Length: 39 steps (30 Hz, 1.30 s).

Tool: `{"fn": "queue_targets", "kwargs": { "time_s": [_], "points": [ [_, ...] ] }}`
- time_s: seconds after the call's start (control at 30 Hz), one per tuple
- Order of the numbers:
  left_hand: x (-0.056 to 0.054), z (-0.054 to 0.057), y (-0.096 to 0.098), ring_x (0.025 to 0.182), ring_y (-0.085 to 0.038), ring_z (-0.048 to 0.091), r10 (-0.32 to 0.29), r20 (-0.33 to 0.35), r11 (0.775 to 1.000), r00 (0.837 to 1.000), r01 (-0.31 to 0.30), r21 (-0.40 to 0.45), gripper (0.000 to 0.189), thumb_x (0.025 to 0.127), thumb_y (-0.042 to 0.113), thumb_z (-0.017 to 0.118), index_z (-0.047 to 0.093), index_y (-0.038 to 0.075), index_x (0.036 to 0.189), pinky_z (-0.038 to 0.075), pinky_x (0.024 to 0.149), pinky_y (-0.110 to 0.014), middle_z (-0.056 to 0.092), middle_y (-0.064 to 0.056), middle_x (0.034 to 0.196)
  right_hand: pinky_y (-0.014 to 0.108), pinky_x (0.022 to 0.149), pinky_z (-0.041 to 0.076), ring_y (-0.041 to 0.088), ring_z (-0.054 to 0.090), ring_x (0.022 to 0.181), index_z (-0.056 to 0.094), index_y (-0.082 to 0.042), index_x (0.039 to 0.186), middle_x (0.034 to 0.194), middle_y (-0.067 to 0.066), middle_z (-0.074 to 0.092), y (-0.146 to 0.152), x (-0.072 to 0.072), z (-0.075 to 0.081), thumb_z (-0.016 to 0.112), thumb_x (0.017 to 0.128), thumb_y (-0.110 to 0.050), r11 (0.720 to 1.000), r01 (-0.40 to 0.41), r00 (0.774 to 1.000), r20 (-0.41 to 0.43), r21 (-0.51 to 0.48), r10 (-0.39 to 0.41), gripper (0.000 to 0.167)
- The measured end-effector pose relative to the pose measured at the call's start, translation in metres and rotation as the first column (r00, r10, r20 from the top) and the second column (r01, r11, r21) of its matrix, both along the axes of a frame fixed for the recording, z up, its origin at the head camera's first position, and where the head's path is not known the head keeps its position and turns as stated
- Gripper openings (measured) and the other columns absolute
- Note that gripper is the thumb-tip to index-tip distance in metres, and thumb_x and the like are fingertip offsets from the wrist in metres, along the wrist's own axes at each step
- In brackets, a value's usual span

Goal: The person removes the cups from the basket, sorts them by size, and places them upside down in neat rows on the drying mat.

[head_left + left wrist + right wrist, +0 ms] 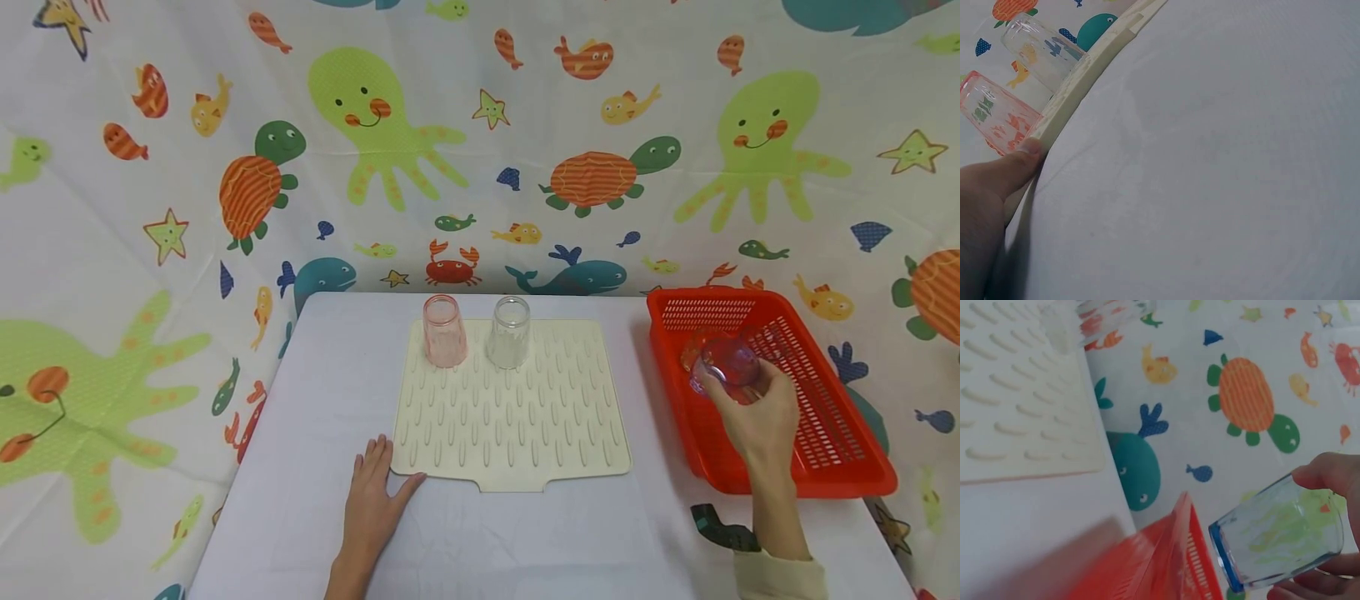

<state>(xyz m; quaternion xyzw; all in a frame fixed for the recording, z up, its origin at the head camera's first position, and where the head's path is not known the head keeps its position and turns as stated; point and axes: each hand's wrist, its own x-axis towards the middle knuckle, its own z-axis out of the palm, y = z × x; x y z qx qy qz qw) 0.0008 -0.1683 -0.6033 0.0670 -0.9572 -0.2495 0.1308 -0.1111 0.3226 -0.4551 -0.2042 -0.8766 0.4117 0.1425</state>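
My right hand [759,412] grips a drinking glass [729,362] inside the red basket's outline in the head view. In the right wrist view this glass [1279,534] is clear with a blue rim and lies tilted between thumb and fingers, beside the basket wall [1194,550]. My left hand [371,500] rests on the table at the near left corner of a cream ribbed mat [517,425], its thumb at the mat's edge. A pink glass [445,333] and a clear glass [510,333] stand side by side on the mat's far part.
The red plastic basket [847,400] with slotted walls stands on the right of the white-covered table [330,375]. Something orange-tinted and see-through [693,346] shows in it, its shape unclear. A sea-animal curtain [480,192] hangs behind and at the sides.
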Motion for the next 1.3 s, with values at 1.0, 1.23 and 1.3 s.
{"fn": "queue_targets", "kwargs": {
  "time_s": [1.0,1.23,1.3],
  "points": [
    [0.0,0.001,0.001,0.146,-0.041,0.038,0.003,0.037,1.0,0.999,-0.004,0.006,0.092,0.078,0.048,0.082,0.048,-0.008,0.142,0.026,0.125,-0.055,0.046,-0.023,0.152,0.01,0.103,0.047,0.031,0.055,0.12,0.047,-0.004,0.143,0.134,0.017,0.055,-0.061,0.013,0.011,0.085,0.08,-0.021,0.973,-0.216,0.955,-0.189,0.083,0.228,0.076],
    [0.0,0.002,0.002,0.146,-0.041,0.038,0.005,0.04,1.0,0.999,-0.005,0.001,0.091,0.079,0.049,0.082,0.048,-0.007,0.143,0.027,0.125,-0.054,0.046,-0.023,0.153,0.005,0.102,0.043,0.032,0.055,0.122,0.046,-0.001,0.143,0.135,0.018,0.055,-0.076,0.013,0.01,0.085,0.079,-0.018,0.953,-0.29,0.935,-0.188,0.088,0.302,0.077],
    [0.0,0.002,0.002,0.146,-0.041,0.038,0.007,0.037,1.0,0.999,-0.007,0.0,0.091,0.079,0.049,0.082,0.048,-0.007,0.143,0.027,0.125,-0.054,0.046,-0.023,0.153,0.021,0.106,0.052,0.033,0.056,0.12,0.047,0.0,0.142,0.135,0.019,0.056,-0.081,0.012,0.008,0.086,0.077,-0.018,0.947,-0.301,0.926,-0.202,0.109,0.318,0.077]
  ]
}}
